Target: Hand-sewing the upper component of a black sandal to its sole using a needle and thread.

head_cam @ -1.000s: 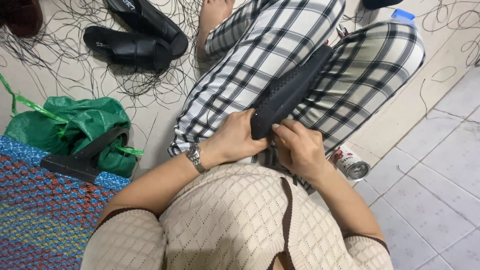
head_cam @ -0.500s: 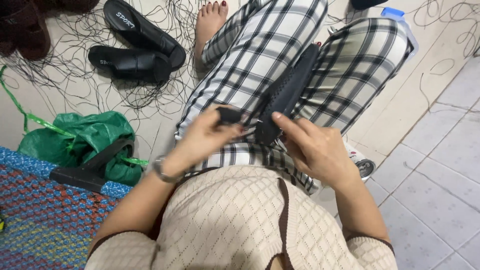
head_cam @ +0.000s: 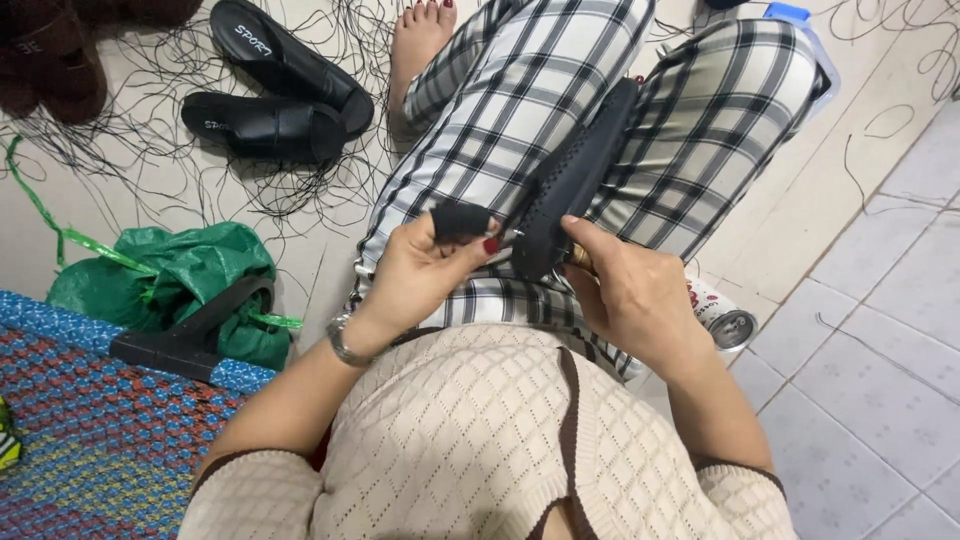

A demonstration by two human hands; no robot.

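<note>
Black shoe upper (head_cam: 575, 180) lies along your lap; your right hand (head_cam: 630, 295) is clamped on its near end, while your left hand (head_cam: 420, 275) has lifted off, now pinching a small black piece (head_cam: 460, 218).

My trousers (head_cam: 560, 120) are black-and-white plaid, the shoe upper (head_cam: 575, 175) black, my knit top (head_cam: 470, 440) cream, the bag (head_cam: 180, 275) green.
</note>
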